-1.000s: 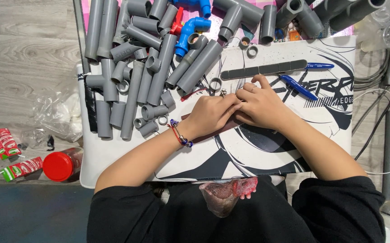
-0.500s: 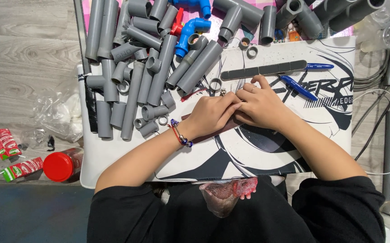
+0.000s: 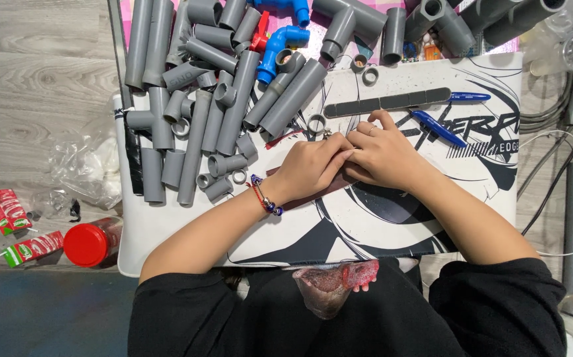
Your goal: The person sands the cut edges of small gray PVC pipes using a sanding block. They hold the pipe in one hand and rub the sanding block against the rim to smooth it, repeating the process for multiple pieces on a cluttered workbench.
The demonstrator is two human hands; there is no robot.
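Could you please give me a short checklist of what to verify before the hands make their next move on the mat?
1. Left hand and right hand both on the printed mat: ok.
2. What the fingers hold between them: cannot tell, hidden.
3. Dark red strip lying flat under the hands: ok.
4. Long grey file free just beyond the right hand: ok.
5. Grey pipe pieces piled apart from the left hand: ok.
6. Two blue pens lying free of the hands: ok.

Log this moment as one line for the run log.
left hand and right hand: together, on dark strip | white mat | grey pipes: upper left
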